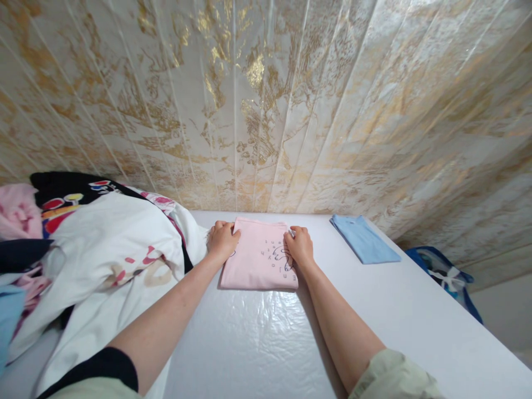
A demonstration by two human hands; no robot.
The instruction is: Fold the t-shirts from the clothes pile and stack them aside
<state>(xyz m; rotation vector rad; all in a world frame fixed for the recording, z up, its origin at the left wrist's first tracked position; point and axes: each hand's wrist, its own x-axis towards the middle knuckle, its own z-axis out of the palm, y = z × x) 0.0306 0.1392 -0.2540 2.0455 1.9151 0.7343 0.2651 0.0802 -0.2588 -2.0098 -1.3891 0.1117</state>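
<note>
In the head view a pink folded garment (253,255) lies flat on the white table, with small dark letters and a line drawing on its right part. My left hand (223,239) is at its left edge, fingers curled and closed on the cloth near the far corner. On the opposite edge, my right hand (299,245) pinches the fabric beside the drawing, its fingertips bent inward. The garment is a neat rectangle, its near edge straight. Parts of both side edges are hidden under my fingers.
A heap of loose clothes (112,249), white, black and pink, covers the table's left side. A light blue folded garment (363,239) lies at the back right. Past the right edge stands a blue bag (443,277). A gold-patterned curtain (266,111) hangs behind the white table (257,343).
</note>
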